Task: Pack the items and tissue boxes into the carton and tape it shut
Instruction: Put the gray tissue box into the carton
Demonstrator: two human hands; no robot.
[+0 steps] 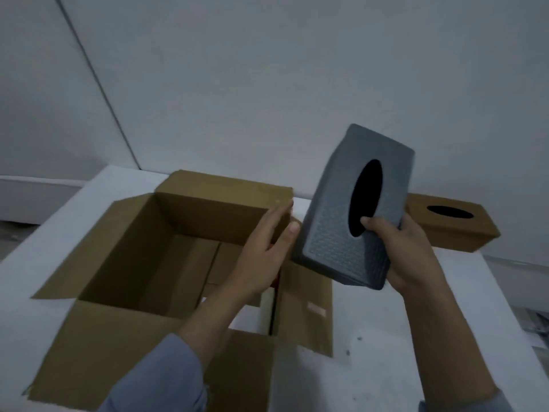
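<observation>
Head view: the right hand (pixel 404 251) grips the grey tissue box (pixel 356 203) by its near end, tilted in the air just right of the open carton (pixel 124 248). The left hand (pixel 264 248), fingers straight, rests against the carton's far right corner. A brown tissue box (pixel 463 230) sits on the white table (pixel 386 352) behind.

We see an open carton (pixel 142 257) on a white table (pixel 416 322), flaps spread, with a white and red item (pixel 267 304) inside by its right wall. The left hand (pixel 261 257) reaches over it, fingers straight, touching the far right corner. The right hand (pixel 407 257) grips a tilted grey tissue box (pixel 335 221) above the right flap. A brown tissue box (pixel 454 224) sits near the table's far right edge.
</observation>
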